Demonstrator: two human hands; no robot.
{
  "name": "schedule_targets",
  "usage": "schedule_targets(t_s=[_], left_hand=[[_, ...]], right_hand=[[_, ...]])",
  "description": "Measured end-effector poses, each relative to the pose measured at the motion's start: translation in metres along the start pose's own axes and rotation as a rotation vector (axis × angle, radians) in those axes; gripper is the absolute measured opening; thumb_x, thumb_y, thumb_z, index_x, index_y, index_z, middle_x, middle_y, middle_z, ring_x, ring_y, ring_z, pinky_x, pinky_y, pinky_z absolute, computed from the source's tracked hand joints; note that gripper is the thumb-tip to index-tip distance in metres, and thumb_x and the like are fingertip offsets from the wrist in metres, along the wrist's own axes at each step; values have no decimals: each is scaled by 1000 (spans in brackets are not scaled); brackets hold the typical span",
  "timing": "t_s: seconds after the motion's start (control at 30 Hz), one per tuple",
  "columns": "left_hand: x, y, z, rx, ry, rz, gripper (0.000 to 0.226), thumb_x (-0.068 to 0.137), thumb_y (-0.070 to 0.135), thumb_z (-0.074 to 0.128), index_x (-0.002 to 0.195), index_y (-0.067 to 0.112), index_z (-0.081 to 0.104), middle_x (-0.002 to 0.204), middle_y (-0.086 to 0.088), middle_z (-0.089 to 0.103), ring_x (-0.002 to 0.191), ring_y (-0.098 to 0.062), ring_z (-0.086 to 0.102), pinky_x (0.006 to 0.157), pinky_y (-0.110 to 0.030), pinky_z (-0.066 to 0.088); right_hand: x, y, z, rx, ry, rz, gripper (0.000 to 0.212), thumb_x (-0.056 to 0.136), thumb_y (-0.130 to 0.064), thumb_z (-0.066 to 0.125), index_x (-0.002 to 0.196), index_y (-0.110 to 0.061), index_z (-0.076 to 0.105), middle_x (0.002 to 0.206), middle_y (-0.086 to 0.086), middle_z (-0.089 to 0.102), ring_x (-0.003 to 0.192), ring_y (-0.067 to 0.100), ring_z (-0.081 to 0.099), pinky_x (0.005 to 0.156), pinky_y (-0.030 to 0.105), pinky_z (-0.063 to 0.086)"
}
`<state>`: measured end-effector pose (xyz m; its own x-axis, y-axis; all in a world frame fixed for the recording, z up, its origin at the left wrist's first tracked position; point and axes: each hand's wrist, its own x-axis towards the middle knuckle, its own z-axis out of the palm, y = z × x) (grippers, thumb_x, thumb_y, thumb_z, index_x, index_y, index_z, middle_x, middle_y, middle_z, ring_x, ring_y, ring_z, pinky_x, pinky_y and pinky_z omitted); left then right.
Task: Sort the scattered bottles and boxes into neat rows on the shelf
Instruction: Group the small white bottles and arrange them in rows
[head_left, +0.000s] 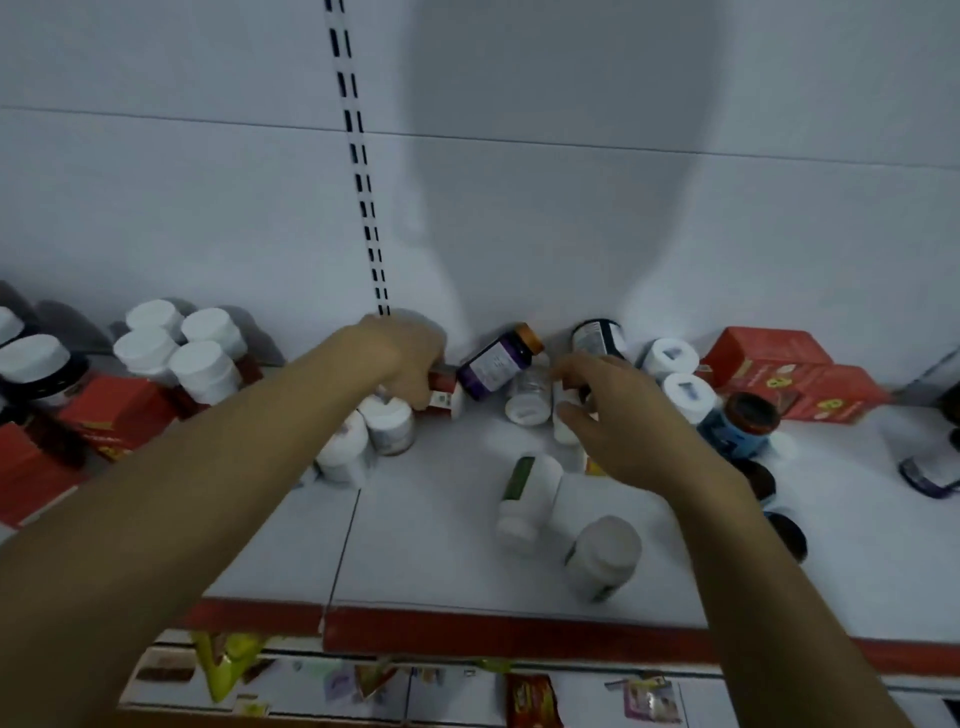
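Bottles and boxes lie scattered over the white shelf (441, 551) in the head view, and both my bare arms reach in over its red front edge (519, 631). My left hand (410, 358) is far back, near the foot of the slotted strip (363, 182) in the back panel. Its fingers are curled tight round a small red pack (442, 387) that sits on the shelf.

Just under that wrist stands a pair of white tubs (387, 423), close together. Beside the red pack, a purple bottle (496, 366) with an orange cap leans tilted against the back panel.

My right hand (618, 410) hovers to the right of it, with my fingers (574, 366) apart and curved. The thumb is below and the forefinger above a small white bottle (563, 402), and the blur keeps me from telling whether they touch it. A clear bottle (530, 397) lies on its side just left of that.

Nearer the front edge, a green-labelled bottle (524, 491) and a pale-capped bottle (602, 551) lie toppled side by side. To the left, white-capped bottles (176, 348) stand bunched behind red boxes (114, 410). To the right, a blue jar (740, 423) with a dark lid stands near a second lot of red cartons (779, 374). Below, a lower shelf (467, 691) holds coloured packets.
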<state>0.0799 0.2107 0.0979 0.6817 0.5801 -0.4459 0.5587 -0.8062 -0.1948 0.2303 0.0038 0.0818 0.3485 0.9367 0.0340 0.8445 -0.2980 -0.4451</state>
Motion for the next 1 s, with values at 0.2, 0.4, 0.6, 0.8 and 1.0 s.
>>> schedule_targets(t_s=[0.2, 0.4, 0.6, 0.8, 1.0], left_hand=[[11, 26, -13, 209, -90, -73, 25, 77, 26, 79, 97, 19, 66, 80, 0, 63, 68, -18, 61, 73, -36, 56], [-6, 8, -27, 89, 98, 17, 31, 77, 35, 80, 101, 28, 62, 101, 3, 61, 99, -23, 63, 81, -40, 58], [-39, -3, -32, -199, 394, 4, 54, 74, 42, 85, 120, 28, 61, 104, 5, 47, 95, -20, 55, 84, -42, 53], [-64, 17, 5, -823, 679, -29, 49, 85, 34, 80, 124, 32, 51, 112, 3, 56, 95, -15, 58, 73, -27, 44], [-75, 19, 34, -1243, 873, -77, 45, 94, 9, 70, 126, 28, 43, 126, -4, 51, 104, -16, 63, 74, -27, 54]], right_hand=[[2, 28, -14, -110, 82, -105, 26, 97, -18, 58, 121, -21, 66, 124, 2, 66, 108, 26, 58, 94, 44, 49], [12, 39, -27, -540, 1, -39, 21, 99, -36, 52, 110, -23, 64, 114, 1, 67, 107, 24, 54, 96, 46, 44], [25, 28, 8, -496, -172, -74, 44, 100, -45, 48, 135, -18, 46, 126, 9, 63, 110, 31, 64, 77, 39, 45], [29, 38, 46, -426, -1, 9, 69, 91, -48, 58, 149, -28, 27, 107, 6, 70, 92, 31, 70, 67, 33, 41], [14, 25, 14, -287, 163, 0, 38, 93, -44, 50, 123, -20, 45, 93, 9, 65, 69, 31, 62, 58, 34, 41]])
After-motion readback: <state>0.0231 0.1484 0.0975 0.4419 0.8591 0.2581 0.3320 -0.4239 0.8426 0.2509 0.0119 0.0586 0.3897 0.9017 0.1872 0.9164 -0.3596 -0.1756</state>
